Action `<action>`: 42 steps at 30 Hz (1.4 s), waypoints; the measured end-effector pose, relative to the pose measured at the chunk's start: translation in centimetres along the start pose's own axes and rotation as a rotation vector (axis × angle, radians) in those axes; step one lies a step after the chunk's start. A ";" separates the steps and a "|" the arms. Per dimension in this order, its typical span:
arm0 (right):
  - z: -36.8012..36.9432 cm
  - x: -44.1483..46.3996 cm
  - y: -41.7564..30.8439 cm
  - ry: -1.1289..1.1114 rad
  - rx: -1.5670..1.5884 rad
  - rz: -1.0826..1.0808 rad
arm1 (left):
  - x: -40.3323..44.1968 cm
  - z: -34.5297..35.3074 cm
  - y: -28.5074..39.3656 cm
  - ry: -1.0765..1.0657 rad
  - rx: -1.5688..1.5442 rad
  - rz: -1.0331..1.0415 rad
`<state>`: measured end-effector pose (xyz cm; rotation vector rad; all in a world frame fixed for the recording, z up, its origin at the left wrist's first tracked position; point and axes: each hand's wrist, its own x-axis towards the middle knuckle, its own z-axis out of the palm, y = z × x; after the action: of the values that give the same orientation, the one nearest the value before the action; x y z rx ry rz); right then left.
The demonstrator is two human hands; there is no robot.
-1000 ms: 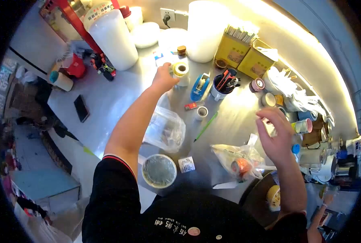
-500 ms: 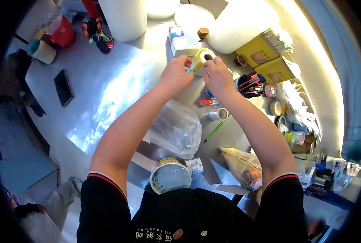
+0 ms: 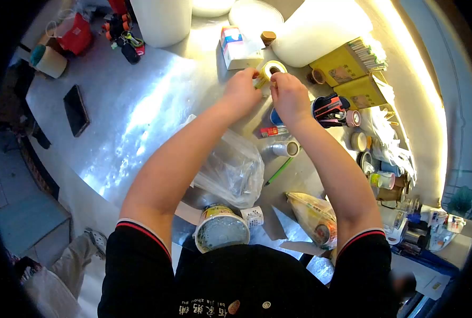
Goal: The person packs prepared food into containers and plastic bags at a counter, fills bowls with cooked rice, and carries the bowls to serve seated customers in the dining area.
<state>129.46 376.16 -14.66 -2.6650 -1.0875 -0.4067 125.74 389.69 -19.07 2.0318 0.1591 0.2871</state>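
Observation:
A yellowish roll of tape (image 3: 273, 68) with a white rim and a dark core stands near the back of the metal table. My left hand (image 3: 243, 94) has its fingers closed at the roll's left side. From the right, my right hand (image 3: 291, 97) pinches at the roll's near edge. The fingertips partly cover the roll, so any loose tape end is hidden. Below my forearms lie a clear plastic bag (image 3: 230, 169) and a lidded round tub (image 3: 221, 233) with a printed label (image 3: 253, 216) at its side.
A tissue box (image 3: 239, 53) stands behind the roll. To the right are a holder with cutters (image 3: 330, 108), yellow boxes of wrapped sticks (image 3: 347, 69) and a small clear roll (image 3: 286, 149). A phone (image 3: 76, 110) lies left. A filled bag (image 3: 314, 220) sits near my right elbow.
My left hand has moved slightly right, closer against the roll, and its fingers have closed. My right hand stays at the roll. The view has shifted a little.

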 end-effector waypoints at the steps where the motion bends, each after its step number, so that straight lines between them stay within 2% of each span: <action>1: -0.1 -0.1 -0.1 -0.003 0.001 -0.001 | 0.0 0.1 0.1 -0.036 -0.018 -0.032; 4: -0.7 -0.5 -0.4 0.033 0.138 0.041 | -0.4 -0.2 0.7 0.013 -0.019 -0.005; 6: -0.7 -0.9 -0.7 -0.072 0.408 0.196 | -0.6 -0.5 1.1 0.002 -0.062 0.022; 9: -0.4 -1.2 -0.8 -0.037 0.476 0.246 | -0.8 -1.1 1.7 -0.016 -0.073 0.064; 13: -0.3 -1.4 -0.4 -0.030 0.448 0.204 | -1.0 -1.4 2.0 -0.024 -0.029 0.138; 17: -0.3 -1.4 -0.4 -0.060 0.525 0.216 | -1.1 -1.5 1.8 -0.014 -0.048 0.087; 21: -0.6 -1.1 -0.7 -0.159 0.530 0.179 | -1.3 -1.2 1.6 0.038 0.074 0.165; 25: -0.5 -1.1 -0.9 -0.151 0.552 0.192 | -1.2 -1.1 1.6 0.081 0.170 0.224; 29: -0.5 -1.3 -0.7 -0.163 0.550 0.175 | -1.2 -1.0 1.6 0.062 0.121 0.215; 32: -0.3 -1.6 -0.5 -0.105 0.536 0.222 | -1.3 -1.2 1.9 0.088 0.080 0.144; 34: -0.1 -1.6 -0.4 -0.051 0.532 0.269 | -1.1 -1.6 1.0 0.122 -0.019 -0.139; 35: -0.1 -1.6 -0.1 -0.085 0.571 0.395 | -0.8 -2.0 0.3 0.118 -0.014 -0.134; 36: -0.1 -1.6 0.2 -0.118 0.608 0.522 | -0.4 -2.3 -1.2 0.171 -0.379 -0.395; 37: 0.1 -1.8 0.6 -0.108 0.610 0.530 | -0.3 -3.1 -1.8 0.216 -0.745 -0.654; 39: 0.4 -2.0 1.4 -0.083 0.591 0.586 | -0.7 -5.3 -3.0 0.320 -0.861 -0.642; 41: -0.8 -1.8 2.2 -0.222 0.524 0.497 | -0.8 -8.2 -5.5 0.404 -0.726 -0.478; 42: -1.2 -2.3 1.5 -0.081 0.264 0.457 | -2.2 -9.7 -3.2 0.421 -0.793 -0.377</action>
<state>128.77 373.22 -14.50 -2.5954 -0.4789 -0.0612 121.01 398.90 -17.93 1.1102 0.5827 0.4496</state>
